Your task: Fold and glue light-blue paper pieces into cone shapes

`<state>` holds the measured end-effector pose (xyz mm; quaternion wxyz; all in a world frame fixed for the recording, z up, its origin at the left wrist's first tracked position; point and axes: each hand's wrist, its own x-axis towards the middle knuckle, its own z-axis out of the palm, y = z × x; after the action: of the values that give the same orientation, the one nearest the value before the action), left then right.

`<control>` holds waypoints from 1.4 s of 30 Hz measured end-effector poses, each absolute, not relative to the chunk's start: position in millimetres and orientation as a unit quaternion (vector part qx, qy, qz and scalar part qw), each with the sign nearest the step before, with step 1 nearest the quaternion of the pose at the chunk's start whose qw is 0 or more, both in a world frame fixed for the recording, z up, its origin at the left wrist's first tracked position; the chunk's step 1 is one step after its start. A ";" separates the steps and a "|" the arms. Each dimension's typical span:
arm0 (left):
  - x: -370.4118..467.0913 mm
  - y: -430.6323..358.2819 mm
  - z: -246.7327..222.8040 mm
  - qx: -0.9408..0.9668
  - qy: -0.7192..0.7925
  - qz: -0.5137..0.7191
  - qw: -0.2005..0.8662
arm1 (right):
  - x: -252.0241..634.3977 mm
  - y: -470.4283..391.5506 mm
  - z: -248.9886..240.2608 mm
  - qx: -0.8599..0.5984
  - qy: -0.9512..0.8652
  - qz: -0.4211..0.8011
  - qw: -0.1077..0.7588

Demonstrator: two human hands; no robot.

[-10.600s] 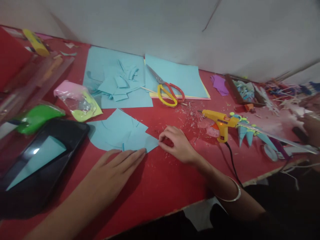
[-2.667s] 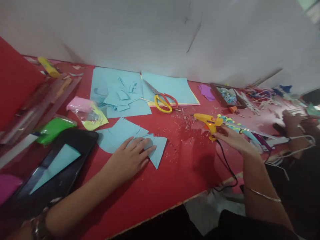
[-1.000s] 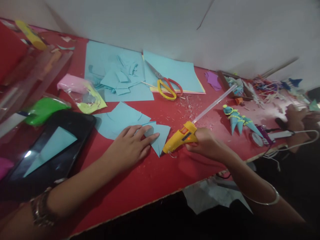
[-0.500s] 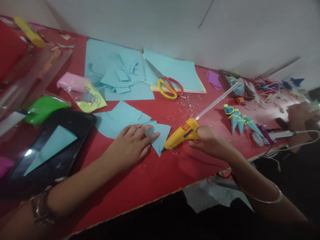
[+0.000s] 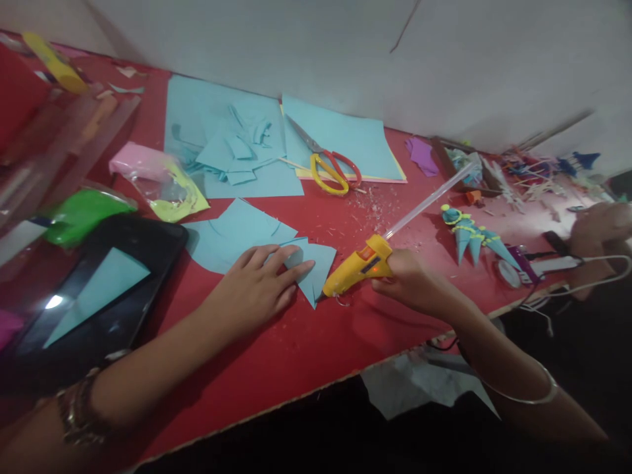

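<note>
My left hand (image 5: 257,283) lies flat, fingers apart, on a small blue paper piece (image 5: 318,263) and the edge of a larger blue sheet (image 5: 232,234). My right hand (image 5: 412,280) grips a yellow glue gun (image 5: 358,265) by its handle. The gun's nozzle touches or almost touches the small piece near its lower pointed end. A long clear glue stick (image 5: 429,199) sticks out of the back of the gun, and a small orange light glows on its side.
Scissors (image 5: 328,172) rest on blue sheets at the back. A black tablet-like slab (image 5: 153,263) bearing a blue triangle (image 5: 106,289) is at left. Blue cones with yellow trim (image 5: 467,240) and a tray (image 5: 444,153) are at right. Another person's hand (image 5: 600,224) is far right.
Both hands and the glue gun hold nearly the same places. The view has shifted very slightly, and the other person's hand at far right has moved a little.
</note>
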<state>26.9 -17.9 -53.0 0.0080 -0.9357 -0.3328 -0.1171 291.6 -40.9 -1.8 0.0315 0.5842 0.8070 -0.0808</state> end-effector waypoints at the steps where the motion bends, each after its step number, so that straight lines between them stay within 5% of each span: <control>1: 27.0 -17.9 -53.2 -0.935 -0.335 -0.116 0.006 | 289.8 -41.7 -1.2 0.585 0.806 -0.086 0.035; 10: 27.8 -17.6 -52.9 -0.937 -0.327 -0.125 0.024 | 287.3 -41.4 2.7 0.597 0.796 -0.083 0.050; 21: 26.9 -17.5 -53.9 -0.937 -0.326 -0.121 0.012 | 300.1 -30.4 -1.1 0.588 0.808 0.001 -0.046; 42: 27.7 -18.2 -51.6 -0.934 -0.343 -0.098 -0.017 | 307.0 -14.1 5.5 0.666 0.745 -0.022 0.039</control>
<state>27.7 -18.2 -51.6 -0.0174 -0.9341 -0.3428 -0.0980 307.0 -14.1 5.5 0.0388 0.6658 0.7448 -0.0220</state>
